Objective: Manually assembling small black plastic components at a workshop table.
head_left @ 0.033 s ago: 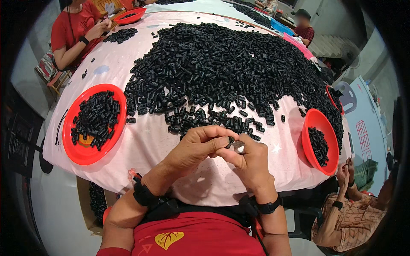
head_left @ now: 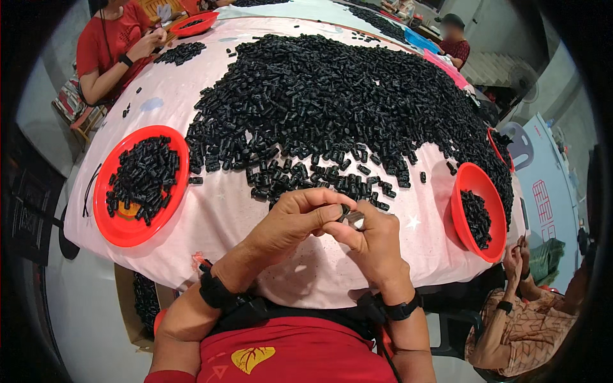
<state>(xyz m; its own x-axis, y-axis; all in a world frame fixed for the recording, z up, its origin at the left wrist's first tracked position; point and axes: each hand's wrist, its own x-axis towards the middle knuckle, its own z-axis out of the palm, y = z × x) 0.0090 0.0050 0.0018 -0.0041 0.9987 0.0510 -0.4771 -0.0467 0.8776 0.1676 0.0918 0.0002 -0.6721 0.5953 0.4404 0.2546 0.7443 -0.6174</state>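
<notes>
One broad tabletop (head_left: 211, 220) spreads before me, dressed in a pale pink cloth (head_left: 434, 268) that hangs over the edge nearest me. Across its middle lies a great heap (head_left: 332, 102) of short black pieces, dense at the back and thinning to a looser scatter just beyond my hands. A co-worker in red (head_left: 102, 45) is at the far left corner, and another in a patterned shirt (head_left: 530, 332) sits close by on my right. To my left rests a wide red plate (head_left: 105, 220), loaded with more of the black pieces; to my right, near the edge, is a smaller, deeper red bowl (head_left: 458, 210), also partly filled with them. My two hands meet above the near side of the cloth. My right hand (head_left: 380, 239) curls round a shiny metallic piece (head_left: 355, 221), most of it hidden by my fingers. My left hand (head_left: 287, 220) pinches a small black piece (head_left: 345, 209) between thumb and forefinger, right beside the metal.
</notes>
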